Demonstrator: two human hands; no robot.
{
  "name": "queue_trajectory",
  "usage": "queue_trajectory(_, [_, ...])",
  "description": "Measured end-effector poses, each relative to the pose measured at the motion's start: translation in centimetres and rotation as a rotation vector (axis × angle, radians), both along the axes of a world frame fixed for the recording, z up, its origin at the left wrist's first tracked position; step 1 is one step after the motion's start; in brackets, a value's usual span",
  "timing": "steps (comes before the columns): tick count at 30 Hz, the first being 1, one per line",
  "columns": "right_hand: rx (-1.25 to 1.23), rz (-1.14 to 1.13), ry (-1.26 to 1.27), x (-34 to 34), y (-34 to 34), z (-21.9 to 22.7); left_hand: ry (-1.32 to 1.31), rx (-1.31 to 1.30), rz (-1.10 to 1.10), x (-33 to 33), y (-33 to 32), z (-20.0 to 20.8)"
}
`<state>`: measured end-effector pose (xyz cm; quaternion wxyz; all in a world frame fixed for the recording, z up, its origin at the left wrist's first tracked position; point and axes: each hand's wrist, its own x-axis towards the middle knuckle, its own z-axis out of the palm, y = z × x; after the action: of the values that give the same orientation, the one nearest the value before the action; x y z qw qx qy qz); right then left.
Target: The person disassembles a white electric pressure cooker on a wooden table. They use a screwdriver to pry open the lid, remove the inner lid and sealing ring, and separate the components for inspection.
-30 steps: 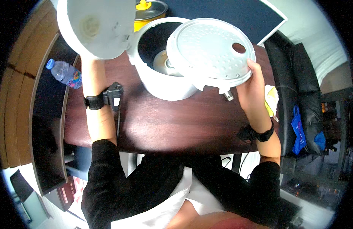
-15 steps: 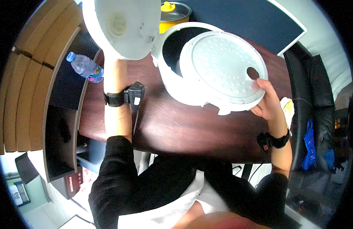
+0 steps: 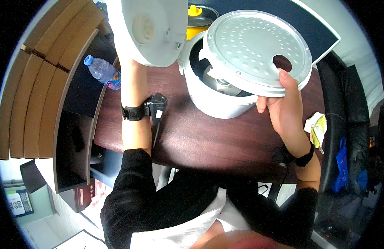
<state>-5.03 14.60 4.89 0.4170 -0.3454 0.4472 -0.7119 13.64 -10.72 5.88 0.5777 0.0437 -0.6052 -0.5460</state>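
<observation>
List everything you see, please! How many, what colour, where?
table: 1, brown, middle
pot: 1, white, on table
plate: 1, silver, inside pot
cover: 1, white, raised left of pot
disc: 1, grey, tilted above pot
pan: 1, yellow, behind pot
bottle: 1, clear with blue cap, left
crumpled thing: 1, white and yellow, table's right edge
panel: 1, dark blue, top
boxes: several, brown, far left
shelf: 1, black, left
sofa: 1, black, right
bag: 1, blue, right
straps: 2, black, on forearms
sleeves: 2, black, bottom
left grip: 1, bare, mostly behind cover
right grip: 1, bare, holding disc's near edge
</observation>
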Motion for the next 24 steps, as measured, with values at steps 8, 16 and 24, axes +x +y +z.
queue_trajectory(8, [-0.026,-0.013,-0.003,1.6,0.3,0.1,0.047,0.012,0.031,0.6,-0.1,-0.7])
queue_trajectory(16, [0.12,0.021,-0.047,1.4,1.8,-1.2,-0.133,-0.192,0.646,0.4,3.9,1.2])
queue_trajectory(24, [0.421,0.197,-0.115,0.0,3.8,-2.0,-0.137,-0.074,0.598,1.3,7.1,2.4])
